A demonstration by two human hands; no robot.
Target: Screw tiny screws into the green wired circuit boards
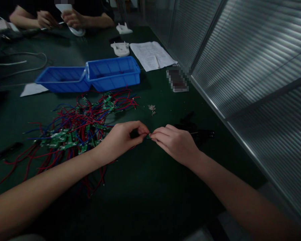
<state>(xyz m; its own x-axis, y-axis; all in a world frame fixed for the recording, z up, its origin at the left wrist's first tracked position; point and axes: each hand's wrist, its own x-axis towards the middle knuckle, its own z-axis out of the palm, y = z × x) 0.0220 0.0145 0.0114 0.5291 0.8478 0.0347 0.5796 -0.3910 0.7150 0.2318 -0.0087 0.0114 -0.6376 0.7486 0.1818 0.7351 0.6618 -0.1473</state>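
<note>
My left hand (122, 136) pinches a small green circuit board (148, 136) between thumb and forefinger; the fingers cover most of it. The fingertips of my right hand (174, 142) are pressed together against the same board, and whatever they grip is too small and hidden to make out. Just beyond my hands lies a little heap of tiny metal pieces, like screws or pins (152, 108). On the left, a tangled pile of green circuit boards (62, 139) with red and blue wires spreads over the dark green table (140, 201), reaching under my left forearm.
Two blue bins (112, 73) stand behind the pile. Farther back are printed paper (153, 55), white plastic parts (120, 49) and a blurred-out phone-like object (177, 80). Black tools (202, 133) lie by my right hand. A co-worker's hands (72, 18) hold a white part. A blind-covered partition (253, 83) borders the right.
</note>
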